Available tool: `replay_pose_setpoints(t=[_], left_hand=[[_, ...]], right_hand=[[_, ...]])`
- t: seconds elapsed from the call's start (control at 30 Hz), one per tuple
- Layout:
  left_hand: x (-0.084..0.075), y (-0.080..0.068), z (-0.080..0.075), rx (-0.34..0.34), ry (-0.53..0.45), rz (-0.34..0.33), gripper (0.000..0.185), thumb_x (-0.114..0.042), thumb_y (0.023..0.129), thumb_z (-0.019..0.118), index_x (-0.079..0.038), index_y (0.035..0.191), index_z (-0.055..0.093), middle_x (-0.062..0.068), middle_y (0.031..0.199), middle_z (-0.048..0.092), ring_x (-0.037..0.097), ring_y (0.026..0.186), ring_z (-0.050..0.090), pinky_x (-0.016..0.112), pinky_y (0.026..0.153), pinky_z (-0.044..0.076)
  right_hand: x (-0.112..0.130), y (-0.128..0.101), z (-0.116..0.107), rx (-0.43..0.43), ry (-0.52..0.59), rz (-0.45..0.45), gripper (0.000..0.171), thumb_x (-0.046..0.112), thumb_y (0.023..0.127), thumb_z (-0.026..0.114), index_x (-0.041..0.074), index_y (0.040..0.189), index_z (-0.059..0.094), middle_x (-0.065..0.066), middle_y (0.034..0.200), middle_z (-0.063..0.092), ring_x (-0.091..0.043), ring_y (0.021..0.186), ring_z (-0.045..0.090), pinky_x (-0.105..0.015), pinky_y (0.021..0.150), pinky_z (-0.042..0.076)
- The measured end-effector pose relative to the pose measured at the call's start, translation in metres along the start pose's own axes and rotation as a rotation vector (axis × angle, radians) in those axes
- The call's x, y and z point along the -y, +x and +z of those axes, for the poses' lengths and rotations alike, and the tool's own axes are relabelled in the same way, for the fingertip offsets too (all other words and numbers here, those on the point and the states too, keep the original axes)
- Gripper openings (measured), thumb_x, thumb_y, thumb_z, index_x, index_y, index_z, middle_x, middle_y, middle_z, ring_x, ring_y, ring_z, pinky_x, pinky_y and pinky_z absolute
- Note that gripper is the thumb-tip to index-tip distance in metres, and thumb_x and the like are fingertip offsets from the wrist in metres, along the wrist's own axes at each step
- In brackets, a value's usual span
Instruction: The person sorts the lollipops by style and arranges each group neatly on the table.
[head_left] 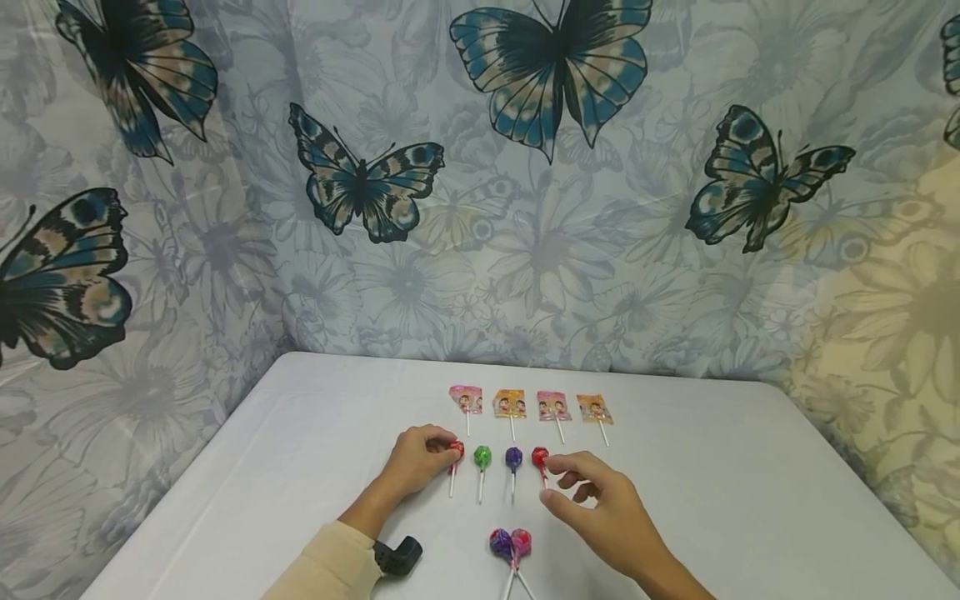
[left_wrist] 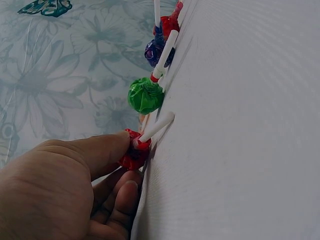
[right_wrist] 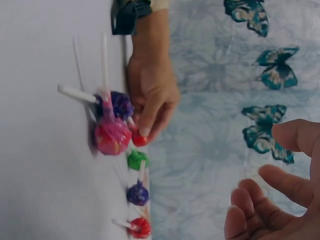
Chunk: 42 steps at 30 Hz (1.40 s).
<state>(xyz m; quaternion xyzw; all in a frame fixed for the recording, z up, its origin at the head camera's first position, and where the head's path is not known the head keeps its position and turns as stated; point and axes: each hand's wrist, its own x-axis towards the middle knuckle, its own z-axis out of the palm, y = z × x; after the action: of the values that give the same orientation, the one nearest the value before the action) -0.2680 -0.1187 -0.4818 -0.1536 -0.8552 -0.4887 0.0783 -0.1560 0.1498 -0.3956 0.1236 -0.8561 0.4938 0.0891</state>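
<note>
A row of round lollipops lies across the middle of the white table. My left hand [head_left: 418, 460] pinches the red lollipop [left_wrist: 134, 157] at the row's left end between thumb and fingers; its white stick points toward me. To its right lie a green lollipop [head_left: 482, 457], a purple lollipop [head_left: 513, 457] and another red lollipop [head_left: 539, 455]. My right hand [head_left: 600, 508] hovers just right of that last one, fingers spread and holding nothing in the right wrist view. Closer to me, a purple lollipop [head_left: 500, 542] and a pink lollipop [head_left: 521, 542] sit together, sticks crossing.
Behind the row, several flat wrapped lollipops in pink packets [head_left: 553, 406] and orange packets [head_left: 510, 403] form a second row. The white-covered table [head_left: 300, 433] ends at a butterfly-patterned cloth [head_left: 540, 250]. A black device [head_left: 399, 557] is at my left wrist.
</note>
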Motion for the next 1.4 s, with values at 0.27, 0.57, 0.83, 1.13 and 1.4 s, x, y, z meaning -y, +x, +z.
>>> replay_pose_setpoints(t=[0.27,0.57,0.83,1.13,1.4], left_hand=[[0.000,0.000,-0.001,0.000,0.004,0.005,0.016,-0.011,0.081,0.079,-0.004,0.095,0.073,-0.005,0.076,0.062,0.011,0.068,0.054,0.025,0.060,0.046],[0.002,-0.001,0.000,0.000,0.008,0.001,0.016,-0.012,0.081,0.079,-0.005,0.094,0.074,-0.006,0.075,0.061,0.011,0.067,0.054,0.025,0.059,0.046],[0.003,-0.001,-0.002,-0.002,0.011,0.005,0.017,-0.012,0.081,0.079,-0.004,0.094,0.074,-0.006,0.074,0.061,0.009,0.066,0.053,0.025,0.059,0.045],[0.001,0.001,0.001,0.004,-0.001,-0.015,0.016,-0.012,0.081,0.079,-0.004,0.094,0.074,-0.005,0.076,0.061,0.010,0.068,0.054,0.025,0.060,0.046],[0.001,0.000,0.000,-0.008,0.004,-0.009,0.017,-0.011,0.080,0.079,-0.003,0.094,0.074,-0.004,0.075,0.062,0.009,0.068,0.055,0.025,0.060,0.046]], right_hand=[[-0.004,-0.009,0.010,0.033,0.025,0.044,0.027,0.020,0.080,0.081,0.021,0.105,0.071,0.008,0.099,0.063,-0.018,0.088,0.056,-0.028,0.073,0.048],[-0.018,-0.014,0.020,0.128,0.008,0.023,0.031,0.023,0.083,0.077,0.014,0.111,0.069,-0.001,0.107,0.064,-0.023,0.090,0.057,-0.028,0.072,0.048],[-0.029,-0.015,0.031,0.200,0.032,-0.047,0.035,0.021,0.083,0.077,0.006,0.113,0.068,-0.003,0.106,0.064,-0.018,0.087,0.055,-0.029,0.070,0.049],[-0.041,-0.019,0.037,0.327,-0.018,0.042,0.041,0.024,0.082,0.077,0.004,0.116,0.066,0.004,0.097,0.061,-0.012,0.080,0.052,-0.024,0.065,0.047],[-0.046,-0.019,0.043,0.364,-0.052,0.054,0.040,0.025,0.082,0.078,0.005,0.114,0.067,0.008,0.092,0.058,-0.010,0.077,0.050,-0.024,0.064,0.045]])
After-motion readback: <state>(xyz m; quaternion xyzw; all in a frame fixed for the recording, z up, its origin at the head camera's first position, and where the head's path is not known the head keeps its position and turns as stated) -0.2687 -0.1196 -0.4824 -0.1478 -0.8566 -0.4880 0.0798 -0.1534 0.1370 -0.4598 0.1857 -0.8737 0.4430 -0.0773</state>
